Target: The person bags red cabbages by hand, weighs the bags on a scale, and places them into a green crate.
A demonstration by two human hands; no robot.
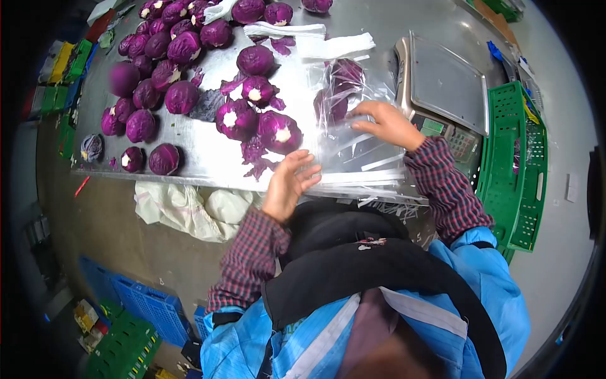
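My left hand (291,183) is open at the table's near edge, fingers spread, just below a trimmed red cabbage (279,131) with a pale cut stem. Loose purple leaves (255,158) lie beside that cabbage. My right hand (388,125) reaches over clear plastic bags (353,148), thumb and forefinger apart, fingertips right by the plastic. Beyond those fingertips, red cabbages (331,104) show through clear film. More trimmed heads, such as one red cabbage (236,120), sit between the leaves and the large pile.
A pile of red cabbages (183,47) covers the metal table's left side. White strips (338,45) lie at the back. To the right stand a weighing scale (448,82) and green crates (505,151). A white sack (183,208) hangs below the front edge.
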